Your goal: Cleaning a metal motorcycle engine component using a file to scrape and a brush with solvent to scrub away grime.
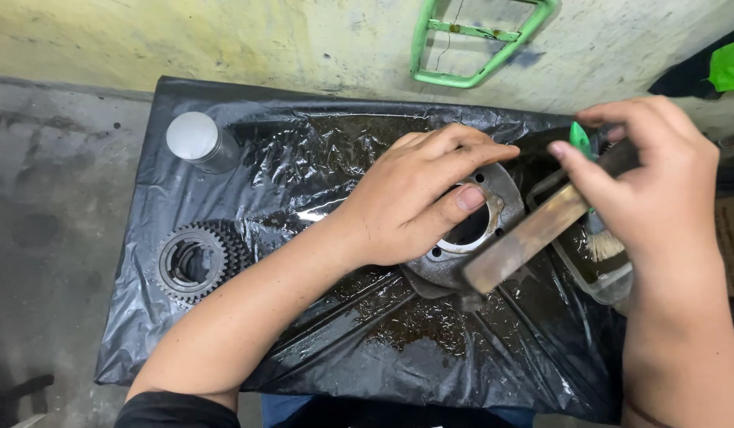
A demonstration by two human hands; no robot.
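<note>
1. Black plastic sheeting (327, 150), wet and smeared with brown oily grime, covers the work surface.
2. At the sheet's centre, slightly toward 3 o'clock, lies a grey round metal flange housing with bolt holes (494, 208). The left hand (418, 198) rests over its rim, fingers curled and thumb pressed against the inner bore, steadying it.
3. The right hand (660, 182), at 3 o'clock, is closed around a flat, grimy, tan-brown bar-shaped tool (533, 236) that slants down to the housing's edge at about 5 o'clock of the ring.
4. Behind that hand sit a clear shallow tray (613, 277), a green-handled item (579, 136) and pale bristles; whether they form one brush I cannot tell.
5. At 9 o'clock lies a dark steel cluster gear with toothed rings (199, 260); at 11 o'clock stands a silver metal cylinder (199, 141).
6. Judging by the residue on sheet and housing, cleaning of the housing seems under way, not finished; the gear looks untouched for now.
</note>
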